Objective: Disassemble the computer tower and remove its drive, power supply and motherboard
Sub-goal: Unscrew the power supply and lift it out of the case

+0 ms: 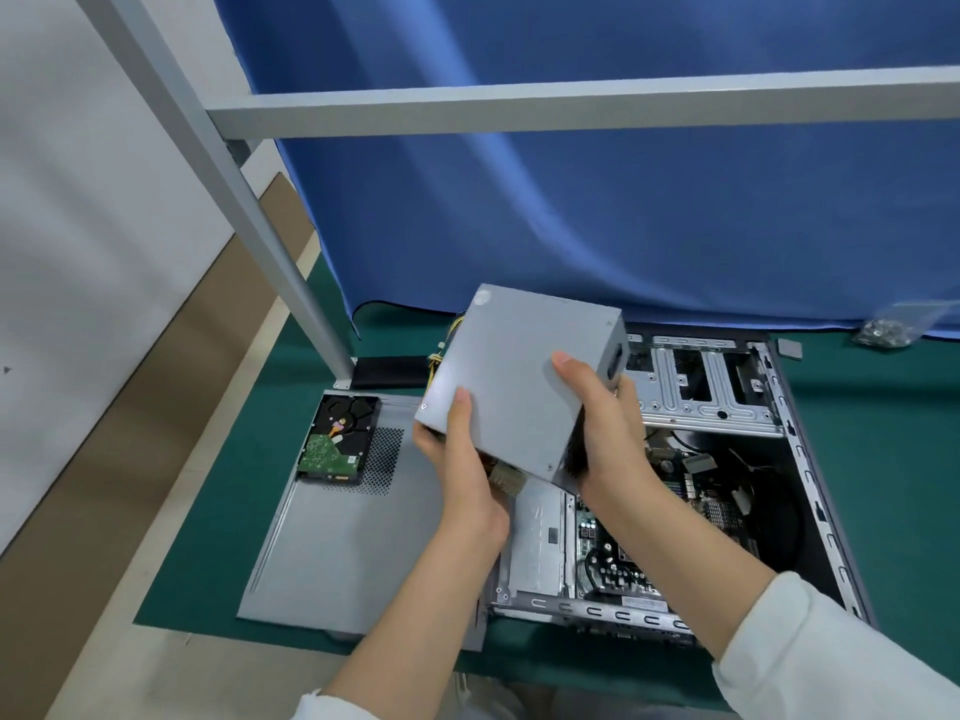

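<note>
Head view: looks down at a green mat [218, 537] w/ an opened computer tower [810, 491] lying on its side.
Power supply [524, 376]: grey metal box, held in the air, tilted, above the left part of the tower and the right edge of the side panel; touches neither as far as can be seen. Yellow wires [441, 350] stick out its far-left end.
Left hand [467, 470]: grips the PSU's near-left corner, thumb on the top face, fingers curled under.
Right hand [602, 433]: grips the PSU's near-right end, thumb on the top face, fingers wrapped round the dark vent side.
Tower: open side up, right of centre; empty metal drive cage [701, 387] at its far end.
Motherboard [675, 522]: in the tower, below and right of the PSU; dark cables over it.
Side panel [337, 537]: grey sheet, flat on the mat, just left of the tower.
Drive [337, 439]: circuit-board side up, on the far-left corner of the side panel, over its perforated vent patch.
Frame post [249, 210]: grey metal, slants down to the mat, far of the drive; crossbar runs right.
Blue cloth [623, 200]: hangs behind the tower.
Small bag [888, 332]: far right on the mat, dark bits inside, too small to tell.
Sleeves: white, both forearms.
</note>
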Available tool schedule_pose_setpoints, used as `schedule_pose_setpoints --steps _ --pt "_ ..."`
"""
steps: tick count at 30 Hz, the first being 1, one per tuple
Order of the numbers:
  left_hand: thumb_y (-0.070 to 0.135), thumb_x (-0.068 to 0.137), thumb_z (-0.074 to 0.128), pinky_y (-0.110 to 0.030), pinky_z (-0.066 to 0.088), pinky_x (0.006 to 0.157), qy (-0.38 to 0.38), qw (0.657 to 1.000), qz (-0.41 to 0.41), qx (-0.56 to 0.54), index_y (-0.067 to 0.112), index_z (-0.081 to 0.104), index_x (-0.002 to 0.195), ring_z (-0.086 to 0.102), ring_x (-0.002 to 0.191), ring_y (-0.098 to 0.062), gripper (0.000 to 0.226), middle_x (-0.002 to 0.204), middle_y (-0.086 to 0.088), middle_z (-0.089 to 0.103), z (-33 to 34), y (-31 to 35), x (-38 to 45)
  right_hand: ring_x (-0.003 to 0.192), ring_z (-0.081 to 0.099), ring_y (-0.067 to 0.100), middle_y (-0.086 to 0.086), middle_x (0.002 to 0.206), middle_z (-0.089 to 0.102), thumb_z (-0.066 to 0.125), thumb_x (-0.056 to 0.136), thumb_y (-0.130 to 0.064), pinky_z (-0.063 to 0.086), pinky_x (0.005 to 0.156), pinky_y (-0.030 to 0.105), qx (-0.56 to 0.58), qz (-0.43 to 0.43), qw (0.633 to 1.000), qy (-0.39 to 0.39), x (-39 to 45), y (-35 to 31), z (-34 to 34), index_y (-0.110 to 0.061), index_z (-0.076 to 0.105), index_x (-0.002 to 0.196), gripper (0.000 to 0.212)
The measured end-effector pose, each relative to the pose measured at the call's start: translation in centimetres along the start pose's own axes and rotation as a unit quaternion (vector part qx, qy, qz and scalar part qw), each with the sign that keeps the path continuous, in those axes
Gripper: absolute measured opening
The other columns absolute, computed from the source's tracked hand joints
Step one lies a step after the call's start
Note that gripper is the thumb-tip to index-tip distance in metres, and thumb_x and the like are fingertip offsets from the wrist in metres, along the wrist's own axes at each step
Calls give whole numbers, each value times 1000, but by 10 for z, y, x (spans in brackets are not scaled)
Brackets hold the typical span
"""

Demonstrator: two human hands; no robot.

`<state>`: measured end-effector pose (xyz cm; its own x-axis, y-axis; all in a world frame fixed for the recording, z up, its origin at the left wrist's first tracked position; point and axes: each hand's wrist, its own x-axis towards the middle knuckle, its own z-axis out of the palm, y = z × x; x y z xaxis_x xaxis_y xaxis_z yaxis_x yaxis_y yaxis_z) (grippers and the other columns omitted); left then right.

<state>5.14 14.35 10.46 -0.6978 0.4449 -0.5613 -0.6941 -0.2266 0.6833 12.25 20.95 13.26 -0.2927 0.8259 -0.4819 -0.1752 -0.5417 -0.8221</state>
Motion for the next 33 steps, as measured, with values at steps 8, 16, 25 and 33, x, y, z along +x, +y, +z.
schedule_pose_setpoints --steps 8,16,25,33 --pt "34 86 63 -42 52 79 137 989 58 -7 29 39 119 63 102 -28 41 120 -3 59 -42 24 45 100 59 12 -2 121 60 53 83 -64 47 81 28 -441 -36 865 -236 40 13 24 -23 52 124 59" --pt "33 81 65 -47 46 94 306 941 103 98 19 38 104 56 102 -30 37 127 -9 37 -84 16 98 144 16 18 10 146 41 39 93 -57 -6 117 46 -756 -218 513 -342 58 47 23 -13 11 151 78" --pt "35 84 65 -30 34 83 311 932 90 163 17 34 135 52 102 -29 62 135 -8 30 -98 -19 129 92 60 32 14 103 63 45 96 -27 35 66 34 -811 -216 438 -323 66 99 53 -2 5 149 71" --pt "34 86 64 -29 34 85 308 932 92 168 22 27 142 50 99 -24 68 138 -7 28 -97 -24 129 87 60 28 7 95 66 44 93 -11 27 75 35 -832 -236 412 -286 69 112 52 0 4 149 70"
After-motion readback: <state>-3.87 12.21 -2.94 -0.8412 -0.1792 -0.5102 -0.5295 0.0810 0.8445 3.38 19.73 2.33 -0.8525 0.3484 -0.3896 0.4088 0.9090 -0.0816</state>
